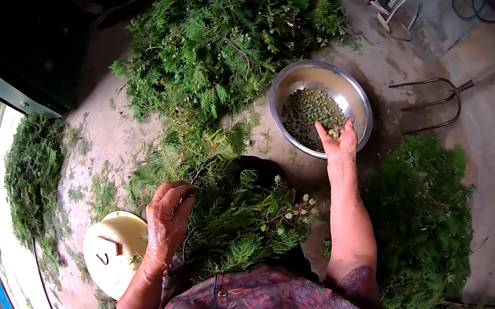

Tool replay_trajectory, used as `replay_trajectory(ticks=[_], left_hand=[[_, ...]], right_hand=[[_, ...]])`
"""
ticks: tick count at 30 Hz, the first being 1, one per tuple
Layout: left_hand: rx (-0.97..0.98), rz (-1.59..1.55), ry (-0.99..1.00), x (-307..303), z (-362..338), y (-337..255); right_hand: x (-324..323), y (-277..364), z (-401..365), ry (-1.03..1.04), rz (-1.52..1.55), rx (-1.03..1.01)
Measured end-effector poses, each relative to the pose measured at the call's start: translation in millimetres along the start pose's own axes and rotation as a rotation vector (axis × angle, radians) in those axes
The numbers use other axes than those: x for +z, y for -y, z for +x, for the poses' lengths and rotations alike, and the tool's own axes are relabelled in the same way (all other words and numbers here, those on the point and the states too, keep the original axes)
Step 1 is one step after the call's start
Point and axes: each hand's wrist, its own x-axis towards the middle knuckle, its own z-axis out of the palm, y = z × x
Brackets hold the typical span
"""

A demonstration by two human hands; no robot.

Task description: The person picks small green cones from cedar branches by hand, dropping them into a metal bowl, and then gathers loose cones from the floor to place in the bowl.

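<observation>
My left hand (pixel 168 211) is closed around the stem of a leafy evergreen branch (pixel 234 209) that lies across my lap. Pale green cones (pixel 299 210) cluster at the right end of this branch. My right hand (pixel 339 143) reaches over the near rim of a metal bowl (pixel 281 118), palm up with the fingers apart. Small green cones (pixel 313 107) cover the bottom of the bowl, and a few lighter ones show between my thumb and fingers.
A big heap of cut branches (pixel 211 50) lies beyond my lap. More greenery (pixel 420 221) is piled at right, with another pile (pixel 35 176) at far left. A pitchfork head (pixel 441 105) rests at upper right. A pale yellow lidded container (pixel 104 267) stands by my left arm.
</observation>
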Motion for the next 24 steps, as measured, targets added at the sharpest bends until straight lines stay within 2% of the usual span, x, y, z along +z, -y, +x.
replay_trajectory(ticks=[2,6,7,12,13,14,16,18,20,22,23,24], left_hand=[[0.030,0.038,0.009,-1,-7,-4],[0.095,0.076,0.071,-4,-13,-11],[0.094,0.074,0.085,-3,-15,-11],[0.073,0.092,0.174,-1,-27,-10],[0.093,0.096,0.197,1,-27,-13],[0.111,0.100,0.219,1,-26,-17],[0.183,0.092,0.235,5,-26,-19],[0.299,0.111,0.311,7,-28,-17],[0.355,0.101,0.337,8,-29,-20],[0.401,0.075,0.371,10,-31,-21],[0.422,0.108,0.393,11,-33,-23],[0.442,0.140,0.412,12,-35,-24]], right_hand=[[-8,10,19,0.112,0.023,0.010],[8,25,12,0.018,0.000,-0.055],[11,28,15,-0.101,0.048,-0.053],[-1,43,35,-0.010,0.021,-0.153],[-6,49,38,0.051,-0.048,-0.111],[-7,50,42,0.004,-0.096,-0.072],[-2,40,24,0.120,-0.277,-0.015],[13,29,-27,0.468,-0.608,-0.076],[34,8,-84,0.559,-0.797,-0.049],[32,-7,-114,0.799,-0.957,-0.021],[33,-13,-133,0.837,-1.063,-0.014],[31,-19,-144,0.926,-1.158,-0.082]])
